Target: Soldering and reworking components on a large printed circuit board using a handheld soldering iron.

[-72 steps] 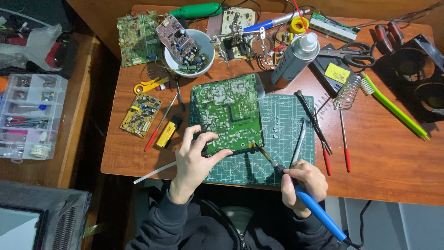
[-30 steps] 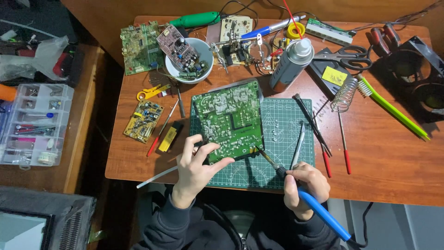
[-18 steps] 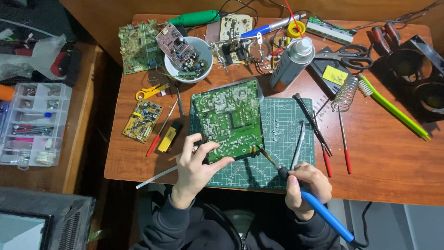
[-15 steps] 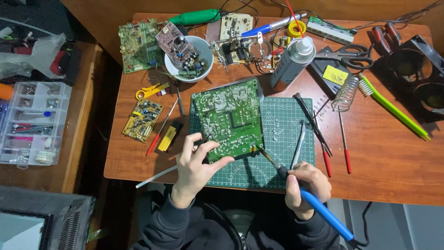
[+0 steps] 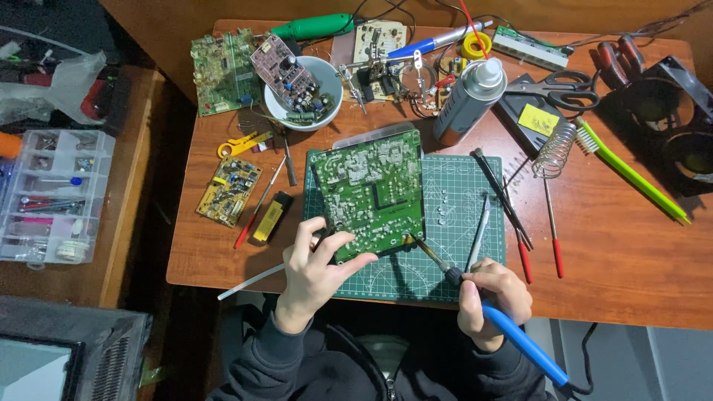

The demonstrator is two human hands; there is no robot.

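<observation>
Reddish wood makes up the worktop point(image 5: 616, 245), crowded along its far edge and barer at the near right, with dark floor beyond its near edge. Off its left side, at nine o'clock, a clear compartment box point(image 5: 52, 197) on a lower side table holds small parts and pens in separate cells. At eleven o'clock a white bowl point(image 5: 304, 93) carries a pinkish circuit board propped on its rim and loose components inside. A small yellow board point(image 5: 228, 191) lies at ten o'clock, apart from the mat. At centre, a green cutting mat point(image 5: 460, 215) bears the green circuit board point(image 5: 371, 191), which is tilted. The left hand point(image 5: 316, 271), at six o'clock, has its grip closed on the board's near left corner, thumb on top. A thin white rod point(image 5: 249, 282) juts past the near edge beside that hand. The right hand point(image 5: 492, 297), at five o'clock, is clenched around a blue-handled soldering iron point(image 5: 475, 297), its tip touching the board's near right corner. A grey spray can point(image 5: 469, 100) stands at one o'clock. Scissors point(image 5: 553, 85) and a green toothbrush point(image 5: 631, 172) lie at two o'clock.
</observation>
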